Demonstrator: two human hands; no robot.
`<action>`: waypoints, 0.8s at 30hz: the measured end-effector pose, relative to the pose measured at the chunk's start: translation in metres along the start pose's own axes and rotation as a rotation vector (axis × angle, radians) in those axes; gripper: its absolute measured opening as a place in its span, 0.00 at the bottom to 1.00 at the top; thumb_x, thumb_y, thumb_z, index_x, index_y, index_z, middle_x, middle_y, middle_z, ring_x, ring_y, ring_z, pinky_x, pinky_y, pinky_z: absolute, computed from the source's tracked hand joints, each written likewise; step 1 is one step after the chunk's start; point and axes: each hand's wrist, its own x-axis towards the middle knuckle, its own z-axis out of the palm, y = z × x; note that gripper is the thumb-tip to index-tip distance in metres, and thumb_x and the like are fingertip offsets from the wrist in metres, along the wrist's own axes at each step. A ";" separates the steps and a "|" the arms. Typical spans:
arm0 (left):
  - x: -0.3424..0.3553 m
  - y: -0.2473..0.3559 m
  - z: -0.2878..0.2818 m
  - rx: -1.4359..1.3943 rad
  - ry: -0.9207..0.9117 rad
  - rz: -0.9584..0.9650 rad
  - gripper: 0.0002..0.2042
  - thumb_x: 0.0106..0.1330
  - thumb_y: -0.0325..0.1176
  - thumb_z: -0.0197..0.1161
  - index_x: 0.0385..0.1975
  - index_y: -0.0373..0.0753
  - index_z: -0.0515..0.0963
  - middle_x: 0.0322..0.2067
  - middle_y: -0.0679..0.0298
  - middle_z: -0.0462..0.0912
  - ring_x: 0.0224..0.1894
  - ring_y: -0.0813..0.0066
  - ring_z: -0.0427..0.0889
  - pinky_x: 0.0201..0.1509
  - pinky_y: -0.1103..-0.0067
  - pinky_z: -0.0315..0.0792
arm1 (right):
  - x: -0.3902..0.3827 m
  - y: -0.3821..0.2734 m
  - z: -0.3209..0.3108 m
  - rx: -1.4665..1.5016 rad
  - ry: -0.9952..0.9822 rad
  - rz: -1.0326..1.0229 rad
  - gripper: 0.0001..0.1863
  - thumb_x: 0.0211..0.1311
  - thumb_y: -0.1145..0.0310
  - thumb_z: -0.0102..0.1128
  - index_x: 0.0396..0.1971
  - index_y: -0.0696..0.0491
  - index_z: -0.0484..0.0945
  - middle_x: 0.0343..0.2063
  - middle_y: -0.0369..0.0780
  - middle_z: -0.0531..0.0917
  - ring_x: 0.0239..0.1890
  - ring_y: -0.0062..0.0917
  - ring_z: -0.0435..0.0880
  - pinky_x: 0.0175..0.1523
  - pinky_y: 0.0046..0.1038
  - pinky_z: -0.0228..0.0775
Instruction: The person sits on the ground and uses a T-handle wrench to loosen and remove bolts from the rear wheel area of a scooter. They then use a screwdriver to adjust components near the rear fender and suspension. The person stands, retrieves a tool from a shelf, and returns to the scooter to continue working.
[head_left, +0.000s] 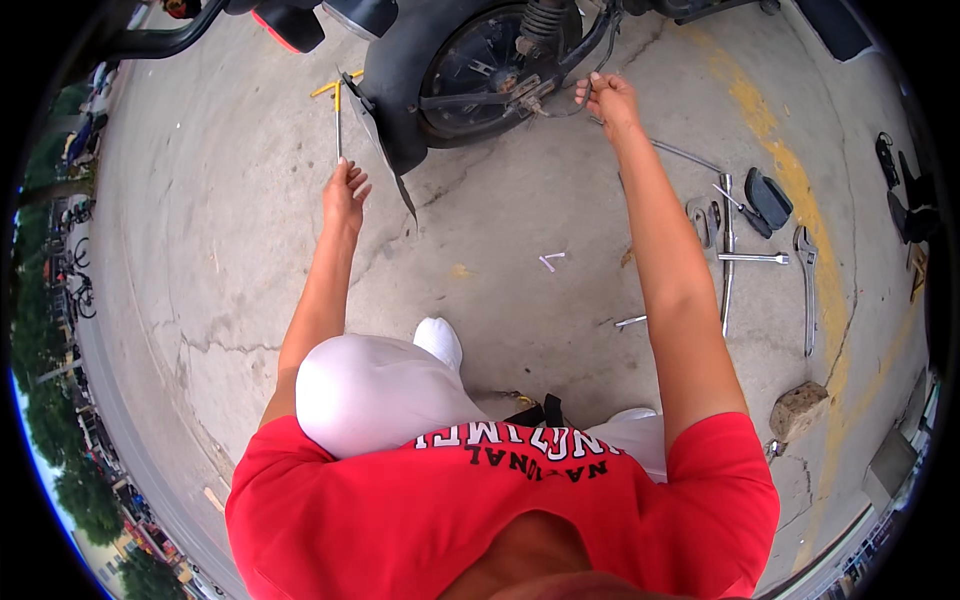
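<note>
Crouched on cracked concrete behind a motorcycle's rear wheel [470,65], I work with both arms stretched ahead of me. My left hand [345,192] curls its fingers round the lower end of a yellow-handled T-handle tool [339,130], which stands with its handle away from me, just beside the dark mudflap [378,145]. My right hand [609,100] is partly curled beside the wheel's hub area, fingertips at a thin black cable [572,114]; I cannot tell whether I have hold of it. Gripped by the shaft's end, the tool could swing and knock the mudflap, its weight lying away from my fingers. A hard tug on the cable could kink it, and a slip there could rap my knuckles on the metal around the axle. Near my right forearm lie a cross wrench [728,255], a screwdriver [741,207] and an adjustable wrench [808,290]; a careless sweep of that arm could scatter them, and a foot set down on one could roll.
</note>
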 end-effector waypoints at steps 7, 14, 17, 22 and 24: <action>0.016 -0.039 0.043 -0.393 -0.502 -0.357 0.39 0.60 0.65 0.48 0.62 0.40 0.57 0.61 0.54 0.62 0.63 0.53 0.60 0.66 0.56 0.53 | -0.017 -0.002 0.002 -0.146 0.087 0.056 0.12 0.66 0.66 0.47 0.42 0.59 0.70 0.32 0.40 0.79 0.31 0.24 0.79 0.35 0.27 0.75; 0.081 -0.004 0.036 0.029 -0.443 0.097 0.40 0.61 0.66 0.44 0.67 0.46 0.49 0.68 0.56 0.46 0.71 0.59 0.37 0.69 0.53 0.31 | -0.080 0.061 -0.002 -0.244 -0.103 0.279 0.14 0.64 0.66 0.49 0.46 0.57 0.70 0.40 0.41 0.76 0.39 0.26 0.78 0.42 0.30 0.76; 0.123 -0.006 0.018 0.126 -0.494 -0.015 0.39 0.62 0.65 0.42 0.65 0.40 0.55 0.66 0.59 0.54 0.70 0.61 0.44 0.69 0.57 0.37 | -0.130 0.080 0.082 -0.189 -0.346 0.217 0.20 0.62 0.68 0.48 0.53 0.62 0.67 0.43 0.45 0.78 0.40 0.31 0.79 0.42 0.30 0.74; 0.136 0.012 -0.018 0.016 -0.386 -0.203 0.29 0.67 0.54 0.46 0.61 0.39 0.62 0.59 0.60 0.67 0.58 0.65 0.68 0.61 0.70 0.63 | -0.156 0.084 0.203 0.161 -0.579 0.259 0.21 0.63 0.72 0.48 0.56 0.58 0.64 0.49 0.40 0.73 0.53 0.26 0.71 0.56 0.29 0.67; 0.088 0.031 0.025 -0.030 -0.348 -0.177 0.27 0.68 0.53 0.46 0.57 0.37 0.66 0.52 0.60 0.73 0.51 0.66 0.73 0.54 0.72 0.69 | -0.151 0.081 0.192 0.177 -0.463 0.299 0.18 0.63 0.73 0.48 0.53 0.57 0.66 0.46 0.37 0.74 0.50 0.24 0.72 0.55 0.28 0.66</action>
